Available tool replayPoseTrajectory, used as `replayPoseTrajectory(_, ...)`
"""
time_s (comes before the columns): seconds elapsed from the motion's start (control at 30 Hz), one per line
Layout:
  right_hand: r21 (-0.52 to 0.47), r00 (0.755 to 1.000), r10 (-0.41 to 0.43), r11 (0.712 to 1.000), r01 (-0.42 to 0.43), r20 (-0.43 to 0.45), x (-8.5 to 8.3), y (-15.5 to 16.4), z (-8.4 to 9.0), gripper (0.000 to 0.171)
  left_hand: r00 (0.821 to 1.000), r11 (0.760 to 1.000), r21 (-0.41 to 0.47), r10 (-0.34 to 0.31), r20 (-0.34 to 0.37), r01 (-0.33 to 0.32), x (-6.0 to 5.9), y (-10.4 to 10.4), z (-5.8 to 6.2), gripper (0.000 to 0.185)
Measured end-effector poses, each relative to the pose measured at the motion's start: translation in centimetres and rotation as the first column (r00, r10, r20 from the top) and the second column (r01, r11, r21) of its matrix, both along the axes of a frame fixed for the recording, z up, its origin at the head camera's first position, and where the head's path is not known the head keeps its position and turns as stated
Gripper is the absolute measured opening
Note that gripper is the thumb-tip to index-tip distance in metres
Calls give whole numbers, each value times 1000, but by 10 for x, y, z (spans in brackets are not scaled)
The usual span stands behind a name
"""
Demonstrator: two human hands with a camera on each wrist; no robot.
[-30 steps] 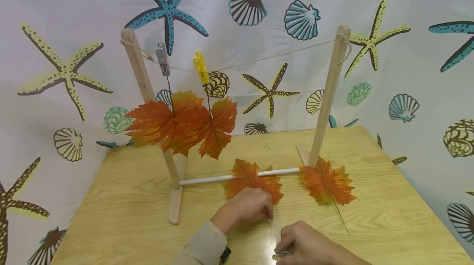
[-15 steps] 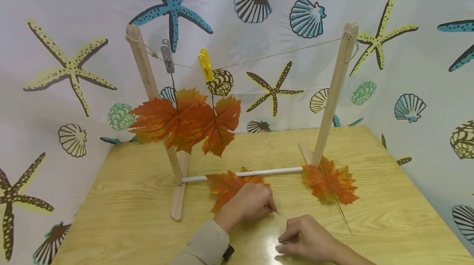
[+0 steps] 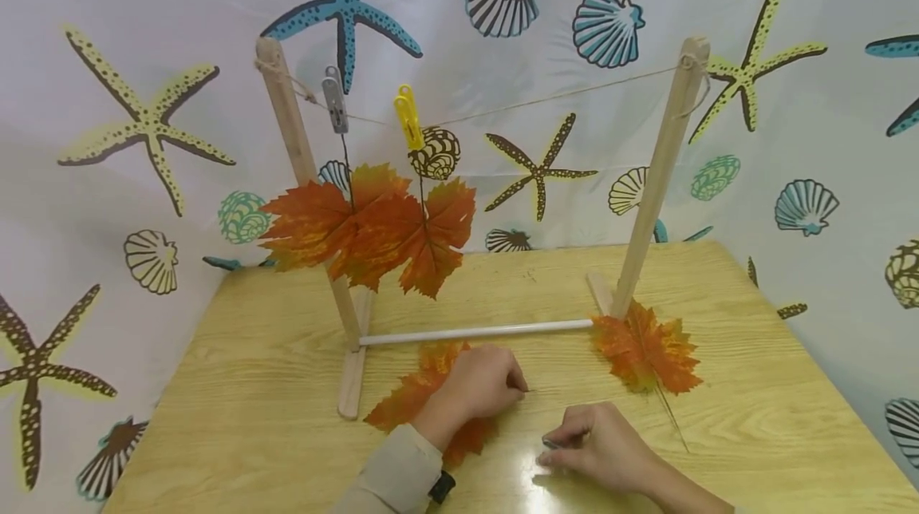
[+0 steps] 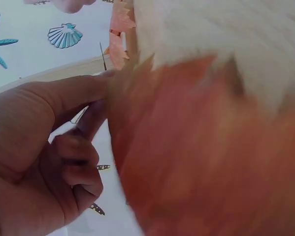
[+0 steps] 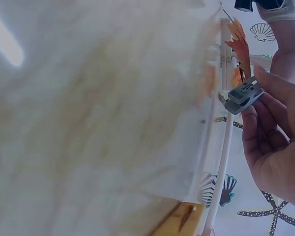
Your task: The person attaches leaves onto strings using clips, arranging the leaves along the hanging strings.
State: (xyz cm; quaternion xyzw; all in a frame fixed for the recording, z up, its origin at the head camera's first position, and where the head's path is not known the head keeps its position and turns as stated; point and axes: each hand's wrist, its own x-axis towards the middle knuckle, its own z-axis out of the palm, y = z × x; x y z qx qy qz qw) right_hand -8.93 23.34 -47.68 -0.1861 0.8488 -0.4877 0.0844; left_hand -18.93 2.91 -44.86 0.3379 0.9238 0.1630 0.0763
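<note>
While pinched by left hand [image 3: 477, 386]: leaf [image 3: 409, 406] stem pointing right, seemingly flat; right hand [image 3: 599, 450] gripping grey clip [image 5: 243, 97].

A rack [image 3: 474, 330] stands mid-frame on the counter [image 3: 754, 418]; one leaf [image 3: 649, 350] lies at its right foot, another [image 3: 402, 406] lower centre.

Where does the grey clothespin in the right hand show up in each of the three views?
Head: the grey clothespin is low and right of centre, pinched in the right hand resting on the table.
Left wrist: not in it.
Right wrist: the clip is at upper right, between the fingertips.
Shared landmark: the white rod of the rack, which runs up the right side in the right wrist view.
</note>
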Motion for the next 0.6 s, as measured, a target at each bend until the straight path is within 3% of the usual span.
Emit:
replayPoseTrajectory(0.1,-6,1000,-18,1000,18,7,-3,-1,4,26,993,995,63,76,87,-82,-1,-2,4,5)
replayPoseTrajectory(0.23,-8,1000,-17,1000,17,22,-5,-4,10,26,970,971,155,153,191,-183,-1,-7,10,6)
replayPoseTrajectory(0.47,-20,999,-3,1000,3,-33,-13,-9,22,28,934,914,287,201,294,-287,-3,-17,20,8)
replayPoseTrajectory(0.6,-81,1000,9,997,-8,7,-18,-9,29,27,913,885,330,207,351,-328,-5,-24,29,10)
